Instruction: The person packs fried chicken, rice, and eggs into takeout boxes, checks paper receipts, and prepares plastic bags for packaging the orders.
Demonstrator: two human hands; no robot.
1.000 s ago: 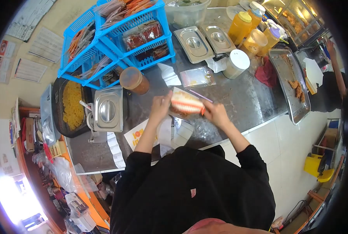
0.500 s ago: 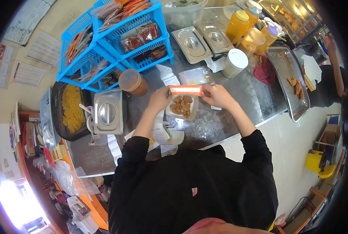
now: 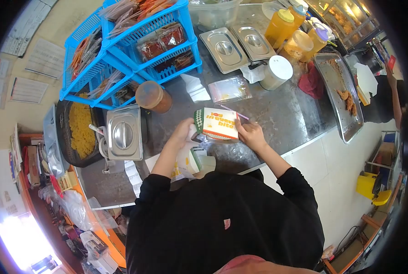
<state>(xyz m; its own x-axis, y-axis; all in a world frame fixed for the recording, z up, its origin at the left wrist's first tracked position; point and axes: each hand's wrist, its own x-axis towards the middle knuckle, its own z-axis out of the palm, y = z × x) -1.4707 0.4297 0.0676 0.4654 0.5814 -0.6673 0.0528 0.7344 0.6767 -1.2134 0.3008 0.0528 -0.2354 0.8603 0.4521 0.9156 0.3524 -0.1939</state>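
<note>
A white food box (image 3: 220,122) with orange lettering and a green patterned side is in front of me, its lid folded down over the contents. My left hand (image 3: 184,130) grips its left side. The fingers of my right hand (image 3: 251,135) are closed on the right edge. Beneath my left forearm lies another printed carton (image 3: 191,160), partly covered. A purple-striped straw (image 3: 235,112) rests on the counter just behind the box, and a clear plastic packet (image 3: 230,90) lies farther back.
Blue stacked baskets (image 3: 144,68) stand back left, near a brown-filled jar (image 3: 153,97), a lidded steel pan (image 3: 125,132) and yellow rice (image 3: 82,130). Sauce bottles (image 3: 279,27) and a metal tray (image 3: 341,107) with fried pieces are right. Another person's arm (image 3: 394,93) shows far right.
The box was open, with brown pieces of food showing inside. Its lid has now come down over them, and both hands have shifted slightly toward me.
</note>
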